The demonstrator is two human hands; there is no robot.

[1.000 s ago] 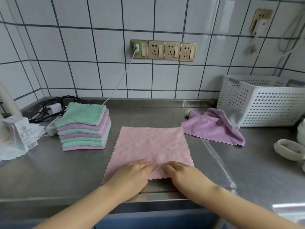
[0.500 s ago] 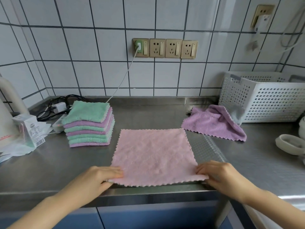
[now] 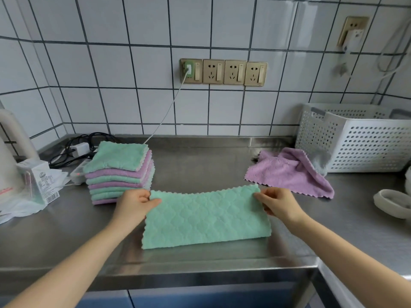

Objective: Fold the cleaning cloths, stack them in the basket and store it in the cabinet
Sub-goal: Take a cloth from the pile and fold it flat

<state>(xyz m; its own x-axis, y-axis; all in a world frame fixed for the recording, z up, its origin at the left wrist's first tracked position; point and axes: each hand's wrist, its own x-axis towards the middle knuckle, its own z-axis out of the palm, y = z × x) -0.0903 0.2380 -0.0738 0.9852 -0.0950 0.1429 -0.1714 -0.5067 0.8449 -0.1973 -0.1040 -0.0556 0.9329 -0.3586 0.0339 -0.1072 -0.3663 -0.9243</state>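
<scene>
Head view. Item: mint-green quilted microfibre cloth (image 3: 205, 218), folded in half, lay near the front edge of the stainless-steel counter (image 3: 200, 165). Left hand (image 3: 133, 204) and right hand (image 3: 278, 203) pinched its far corners with their fingers, apparently to align edges. White perforated plastic basket (image 3: 360, 143) stood at the back right corner, awaiting stacking.
</scene>
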